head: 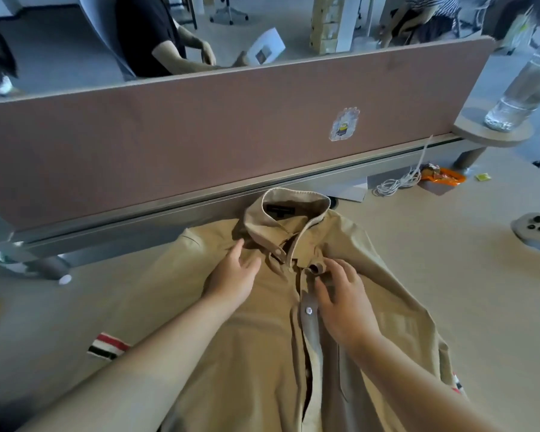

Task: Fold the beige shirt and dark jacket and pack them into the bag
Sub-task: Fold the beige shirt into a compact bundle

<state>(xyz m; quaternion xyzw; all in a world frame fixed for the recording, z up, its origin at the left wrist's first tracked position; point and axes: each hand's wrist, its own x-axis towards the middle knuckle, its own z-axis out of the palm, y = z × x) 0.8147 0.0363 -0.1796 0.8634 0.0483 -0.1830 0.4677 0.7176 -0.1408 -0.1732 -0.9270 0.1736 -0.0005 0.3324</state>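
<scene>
Beige shirt (256, 344) lies flat mid-frame under both hands: left hand (231, 279) rests on it with fingers straight, right hand (343, 304) pinches its placket (309, 322).

You've got a pinkish divider panel (200, 126) ahead with a cartoon sticker (344, 124) on it. To your right: clear water bottle (524, 92) on a round shelf (474, 135), coiled white cable (393, 183), orange wrapper (443, 177) just beside it, grey device (536, 233).
</scene>
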